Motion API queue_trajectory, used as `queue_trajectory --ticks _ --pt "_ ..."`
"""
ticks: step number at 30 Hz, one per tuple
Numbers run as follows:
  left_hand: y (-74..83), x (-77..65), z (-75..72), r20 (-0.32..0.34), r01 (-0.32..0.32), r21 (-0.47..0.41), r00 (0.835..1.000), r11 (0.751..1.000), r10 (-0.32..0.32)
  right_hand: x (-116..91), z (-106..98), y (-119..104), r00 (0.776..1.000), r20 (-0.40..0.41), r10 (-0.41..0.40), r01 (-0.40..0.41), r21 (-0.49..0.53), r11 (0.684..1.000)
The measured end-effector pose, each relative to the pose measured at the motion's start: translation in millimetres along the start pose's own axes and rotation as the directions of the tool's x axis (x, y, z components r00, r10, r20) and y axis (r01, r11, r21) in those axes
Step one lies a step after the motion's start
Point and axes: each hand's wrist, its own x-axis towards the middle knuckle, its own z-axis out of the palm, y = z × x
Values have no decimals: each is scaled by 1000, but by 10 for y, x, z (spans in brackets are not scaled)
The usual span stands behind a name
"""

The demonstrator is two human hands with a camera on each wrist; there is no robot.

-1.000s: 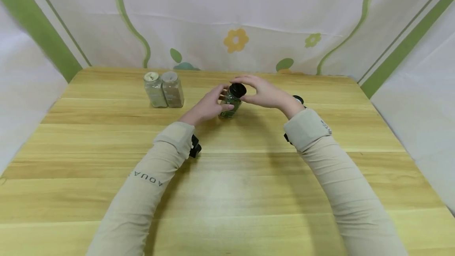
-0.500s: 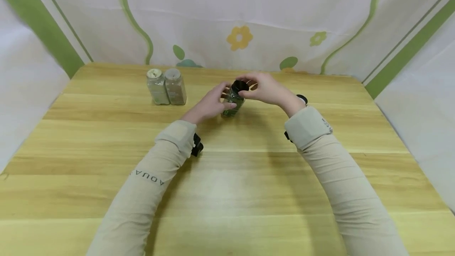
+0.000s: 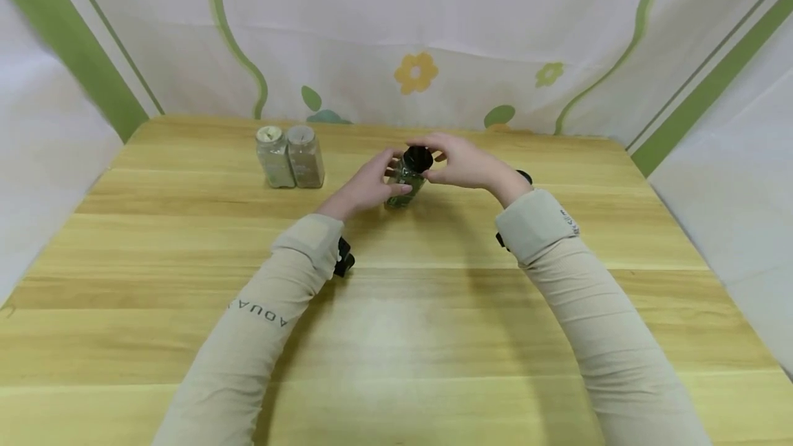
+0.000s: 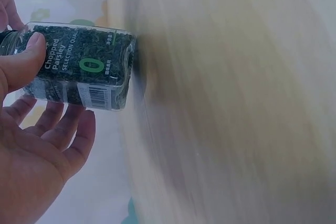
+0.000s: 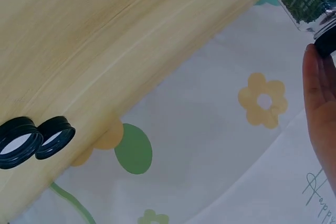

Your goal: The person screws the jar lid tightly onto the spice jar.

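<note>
Behind the parsley jar, a curtain printed with flowers and leaves. Beneath it and spreading well out on every side, a wooden counter. Reaching toward it from the near side, a left sleeve and a right sleeve.

At the parsley jar's left, the left hand, thumb across the front and fingers curved around the far side, gripping near the neck. At its right, the right hand, thumb and fingers partly spread, apparently pinching the black cap at the mouth. Parsley jar itself tilted, top leaning rightward, base close to the counter; contact there hard to make out.

Well to its left, a pale jar and a brown jar, upright, side by side, both without black caps. To its right, a black ring and a second ring, close together on the counter, probably the missing caps.

Judging by this, two jars already uncapped, with only the third cap left to deal with. Impossible to tell whether loose yet.
</note>
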Motion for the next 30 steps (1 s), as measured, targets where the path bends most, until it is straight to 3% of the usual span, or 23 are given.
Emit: queue_trajectory --ticks 9,14,19,26,30 --pt "-70 24 8 -1 -12 -7 1000 1000 12 50 26 14 999 -26 39 -38 20 999" --pt "-88 36 -1 -6 -17 -15 1000 1000 17 100 61 3 995 -76 62 -65 -38 997" --pt "-86 14 -29 -9 -21 -11 1000 1000 20 146 120 -35 989 -127 70 -80 -76 994" --pt "-58 -8 -32 -7 -39 2 999 999 39 142 109 -48 990 -140 28 -40 -82 996" --pt "-31 -5 -21 -18 -50 26 999 998 50 140 100 -44 983 -171 71 -87 -88 992"
